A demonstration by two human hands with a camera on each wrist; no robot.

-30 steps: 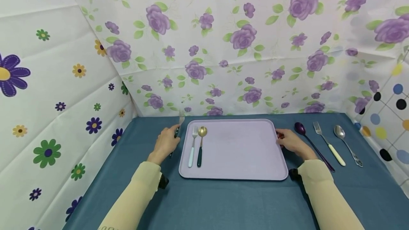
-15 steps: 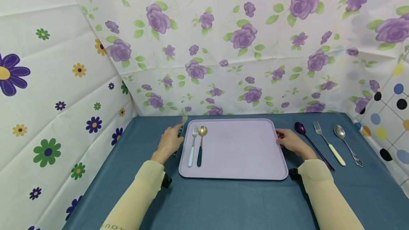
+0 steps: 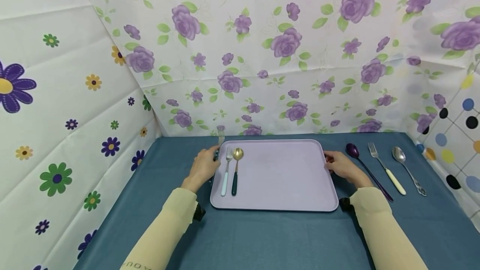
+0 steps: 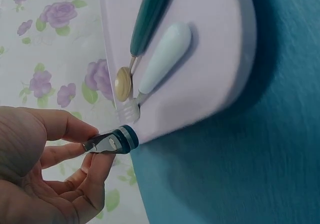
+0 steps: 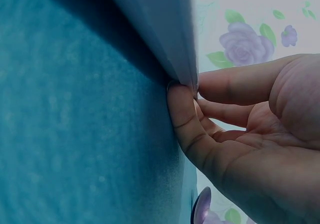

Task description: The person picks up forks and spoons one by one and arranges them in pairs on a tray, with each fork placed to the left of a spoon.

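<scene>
My left hand (image 3: 202, 165) holds a fork (image 3: 221, 135) with silver tines and a dark handle at the tray's left edge. In the left wrist view, thumb and fingers pinch its handle (image 4: 115, 141), seen end-on with a metal band. On the left part of the lilac tray (image 3: 281, 174) lie a fork (image 3: 224, 182) with a pale blue handle and a gold spoon (image 3: 235, 180) with a dark green handle. My right hand (image 3: 339, 165) grips the tray's right edge; the right wrist view shows thumb and fingers pinching the rim (image 5: 180, 58).
Right of the tray, a purple spoon (image 3: 352, 150), a fork (image 3: 394, 181) with a cream handle and a silver spoon (image 3: 399, 154) lie on the blue tablecloth (image 3: 270, 236). Floral cloth (image 3: 258, 95) hangs behind the table.
The left hand has moved right with the fork, up to the tray's left edge. The right hand and the tray have stayed in place.
</scene>
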